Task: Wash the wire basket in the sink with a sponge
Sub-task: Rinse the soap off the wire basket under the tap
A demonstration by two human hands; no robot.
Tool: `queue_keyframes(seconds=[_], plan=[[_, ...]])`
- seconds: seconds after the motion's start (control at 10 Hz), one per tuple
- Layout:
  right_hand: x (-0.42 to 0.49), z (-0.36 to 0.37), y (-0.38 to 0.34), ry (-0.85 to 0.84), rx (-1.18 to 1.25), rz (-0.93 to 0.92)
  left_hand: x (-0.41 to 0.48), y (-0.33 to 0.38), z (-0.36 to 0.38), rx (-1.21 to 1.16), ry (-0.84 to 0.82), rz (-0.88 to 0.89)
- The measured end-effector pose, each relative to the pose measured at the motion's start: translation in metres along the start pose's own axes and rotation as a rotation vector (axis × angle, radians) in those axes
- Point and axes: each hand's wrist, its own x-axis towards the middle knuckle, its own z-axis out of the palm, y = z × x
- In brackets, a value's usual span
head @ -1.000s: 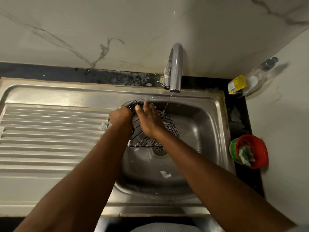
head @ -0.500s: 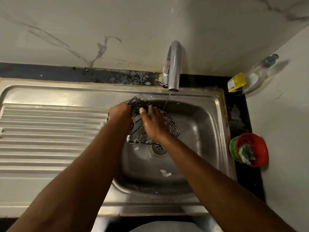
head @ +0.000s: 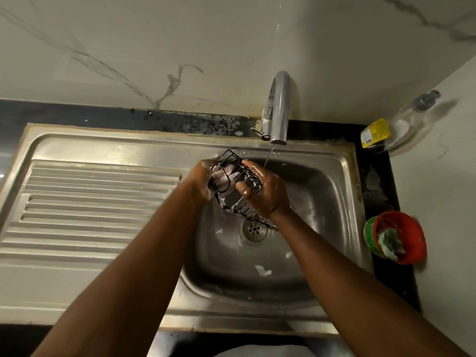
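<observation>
Now that the basket point(head: 231, 202) has tipped on edge over the sink point(head: 322, 197), my left hand point(head: 202, 182) and right hand point(head: 269, 195) clamp their fingers point(head: 257, 173) round it. It's probably ready for rinsing.

No words, numbers or brand readable anywhere, yellow label point(head: 374, 132) on the clear bottle point(head: 408, 122) in the corner, its small print too blurred to make out
</observation>
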Motion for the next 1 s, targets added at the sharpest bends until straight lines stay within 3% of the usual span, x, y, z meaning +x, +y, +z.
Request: queue_keyframes(seconds=[0.1, 0.3, 0.4, 0.6, 0.8, 0.9, 1.0], plan=[[0.008, -0.004, -0.004, 0.059, 0.042, 0.039, 0.001, -0.014, -0.002, -0.178, -0.098, 0.014], [0.018, 0.002, -0.007, 0.301, 0.159, 0.467, 0.009, -0.029, 0.026, -0.101, 0.106, 0.053], [0.008, 0.018, -0.030, 0.270, 0.141, 0.465, 0.020, -0.029, 0.029, -0.111, 0.186, 0.106], [-0.012, 0.011, -0.040, 0.205, 0.206, 0.334, 0.019, -0.034, 0.021, -0.217, 0.133, 0.091], [0.019, -0.028, -0.017, 0.432, 0.512, 0.620, 0.012, -0.044, 0.045, -0.003, -0.039, 0.041], [0.024, -0.038, -0.004, 0.403, 0.604, 0.664, 0.007, -0.047, 0.065, 0.102, -0.097, 0.057], [0.022, -0.041, 0.002, 0.372, 0.615, 0.689, 0.012, -0.049, 0.081, 0.227, 0.066, 0.170]])
